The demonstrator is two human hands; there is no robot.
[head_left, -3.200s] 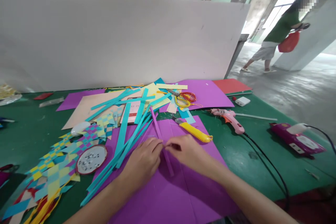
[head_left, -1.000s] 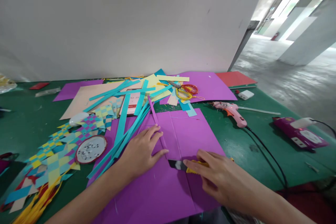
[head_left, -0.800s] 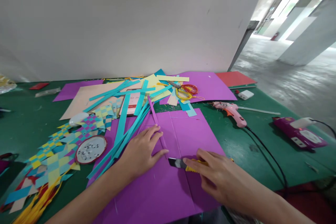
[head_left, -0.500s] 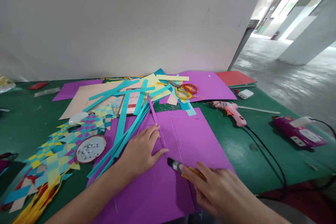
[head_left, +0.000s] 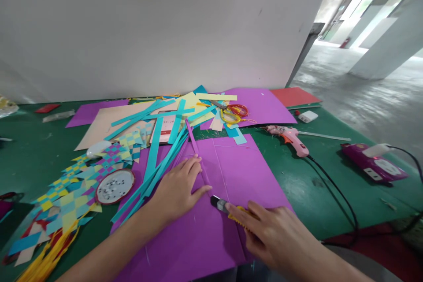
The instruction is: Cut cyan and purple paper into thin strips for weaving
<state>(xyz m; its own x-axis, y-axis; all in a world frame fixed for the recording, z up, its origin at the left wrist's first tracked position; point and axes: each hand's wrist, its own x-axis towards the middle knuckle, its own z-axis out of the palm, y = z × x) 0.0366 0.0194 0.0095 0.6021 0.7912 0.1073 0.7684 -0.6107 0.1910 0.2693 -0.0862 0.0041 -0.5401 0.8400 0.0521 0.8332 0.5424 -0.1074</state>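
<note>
My left hand [head_left: 180, 187] lies on a large purple sheet [head_left: 256, 189], thumb spread away from the fingers. Its fingertips press on a narrow purple strip [head_left: 192, 137] that runs away from me along the sheet. In my right hand [head_left: 276, 233] is a box cutter [head_left: 218, 203] with a yellow handle. The cutter's dark tip points left, close to my left thumb and the near end of the strip. Whether the blade touches the paper, I cannot tell. Loose blue strips [head_left: 172, 155] lie beside my left hand and partly under its wrist.
Scissors [head_left: 233, 112] lie on paper scraps at the back. A pink glue gun [head_left: 291, 137] and a purple power socket [head_left: 372, 163] with cables are at right. To the left are a dish of beads [head_left: 115, 186], woven checkered pieces [head_left: 71, 205] and a phone [head_left: 168, 128].
Both hands, the box cutter and the strip keep nearly the same places. The whole view has shifted very slightly.
</note>
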